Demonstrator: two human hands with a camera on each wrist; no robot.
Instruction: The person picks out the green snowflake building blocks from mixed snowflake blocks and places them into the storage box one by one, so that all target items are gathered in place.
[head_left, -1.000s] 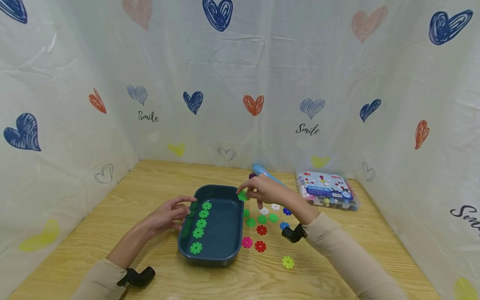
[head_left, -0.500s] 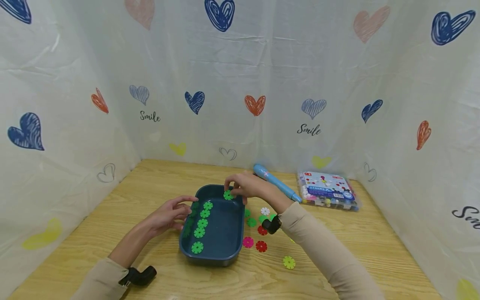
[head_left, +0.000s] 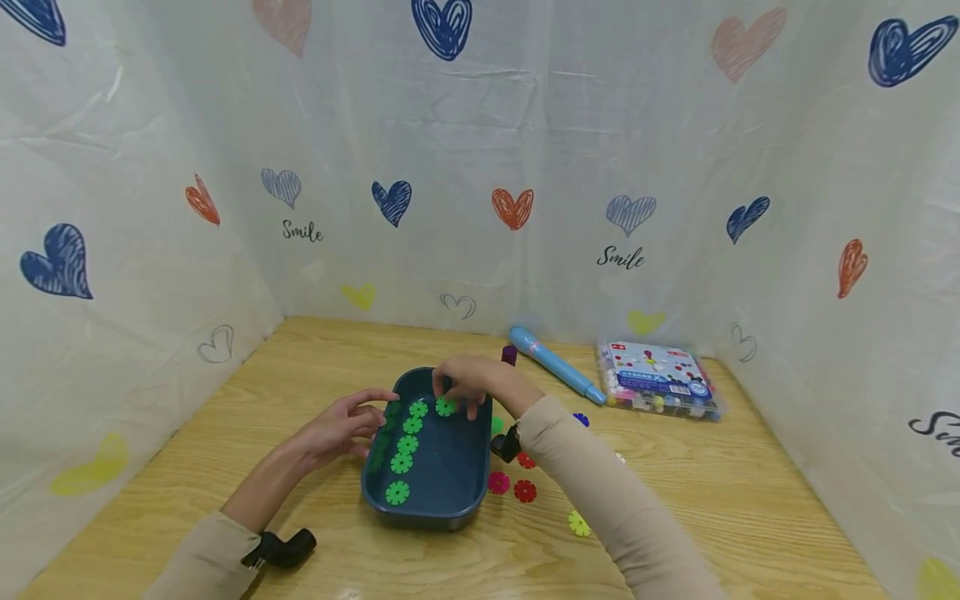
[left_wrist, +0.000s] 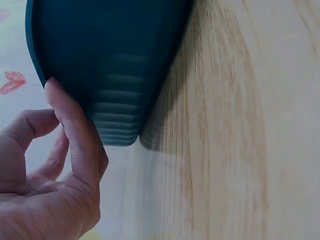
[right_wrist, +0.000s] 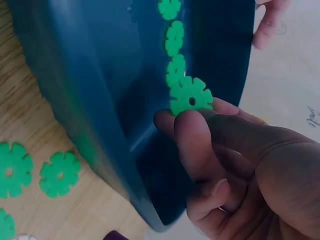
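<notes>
My right hand (head_left: 472, 379) is inside the dark blue basin (head_left: 427, 522), near its far end. Between thumb and fingertips it pinches a green notched plastic snowflake disc (right_wrist: 192, 95), raised above the basin floor in the right wrist view. A line of several more green discs (head_left: 404, 444) lies along the left part of the floor. On the basin's left side my left hand (head_left: 341, 429) has its fingers extended, fingertips touching the rim and outer wall. The left wrist view shows one fingertip right at the rim (left_wrist: 34, 55).
Right of the basin lie loose discs: red (head_left: 525, 491), pink (head_left: 498, 482), yellow (head_left: 579, 523) and a blue one (head_left: 581, 419); my right forearm hides part of this area. Behind are a light blue tube-shaped object (head_left: 558, 367), a small purple object (head_left: 509, 356) and a clear boxed set (head_left: 660, 379).
My right hand has carried the green disc leftward over the right rim and into the basin, close to the top of the line. The left hand has stayed at the rim.
</notes>
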